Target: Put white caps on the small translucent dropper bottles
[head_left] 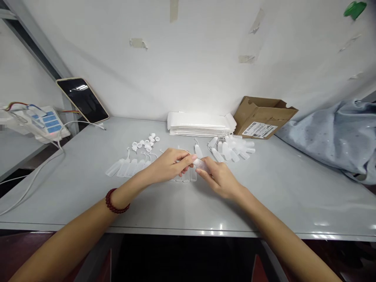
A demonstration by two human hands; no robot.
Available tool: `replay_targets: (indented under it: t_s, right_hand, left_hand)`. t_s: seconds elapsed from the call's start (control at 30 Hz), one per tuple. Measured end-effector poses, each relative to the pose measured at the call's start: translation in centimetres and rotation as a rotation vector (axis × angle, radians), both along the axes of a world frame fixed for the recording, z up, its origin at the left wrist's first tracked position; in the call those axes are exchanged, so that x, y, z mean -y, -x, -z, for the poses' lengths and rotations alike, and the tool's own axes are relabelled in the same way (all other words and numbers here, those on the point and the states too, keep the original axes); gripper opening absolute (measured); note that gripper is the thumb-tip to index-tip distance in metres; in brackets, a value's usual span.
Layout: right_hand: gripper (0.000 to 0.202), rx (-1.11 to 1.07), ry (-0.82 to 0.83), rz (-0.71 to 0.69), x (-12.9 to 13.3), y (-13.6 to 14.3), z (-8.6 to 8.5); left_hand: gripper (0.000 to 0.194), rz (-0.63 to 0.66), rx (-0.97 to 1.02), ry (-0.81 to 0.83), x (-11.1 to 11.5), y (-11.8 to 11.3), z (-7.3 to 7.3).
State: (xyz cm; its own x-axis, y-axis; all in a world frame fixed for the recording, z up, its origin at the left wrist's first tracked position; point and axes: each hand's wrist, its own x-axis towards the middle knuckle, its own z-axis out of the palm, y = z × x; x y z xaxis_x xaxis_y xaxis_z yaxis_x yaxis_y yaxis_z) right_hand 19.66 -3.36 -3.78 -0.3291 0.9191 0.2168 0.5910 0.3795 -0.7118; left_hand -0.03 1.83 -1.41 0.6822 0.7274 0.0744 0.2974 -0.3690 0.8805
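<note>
A small translucent white plastic case [202,165] is held between my two hands above the middle of the table. My right hand [221,174] grips its body from the right. At its left end, the thumb and fingers of my left hand [172,164] are pinched together. Below the hands lie several similar cases [186,177] in a row, partly hidden by my left hand. More cases with loops [129,167] line up to the left. A loose pile of them [233,148] lies to the right, and a single one [198,150] lies just behind my hands.
Several small white caps [146,143] lie at the back left. Flat white boxes [201,124] are stacked against the wall, beside an open cardboard box [261,117]. A phone [84,100] leans at the left near a white cable [60,137]. Blue-grey fabric [331,137] covers the right side.
</note>
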Motion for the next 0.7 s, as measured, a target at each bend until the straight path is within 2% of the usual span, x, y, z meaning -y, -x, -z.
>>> replay_targets:
  t_s: [0.1, 0.2, 0.33, 0.47, 0.7]
  right_hand:
    - [0.021, 0.176, -0.143, 0.007, 0.0, 0.0, 0.5]
    - [0.023, 0.2, -0.115, -0.01, -0.1, 0.0, 0.5]
    - [0.031, 0.099, 0.057, -0.077, 0.0, -0.1, 0.0]
    - [0.04, -0.031, 0.24, -0.129, -0.2, -0.5, -0.5]
    - [0.045, -0.426, 0.713, -0.284, -0.6, -0.8, -0.6]
  left_hand:
    - [0.044, -0.003, -0.004, 0.041, 0.0, -0.1, -0.1]
    - [0.043, -0.004, -0.022, 0.044, 0.1, -0.1, -0.4]
    - [0.043, -0.002, -0.067, -0.004, 0.2, -0.1, -0.7]
    - [0.039, 0.031, -0.119, -0.1, 0.1, 0.1, -0.4]
    - [0.025, 0.159, -0.13, -0.302, -0.2, 0.3, 0.0]
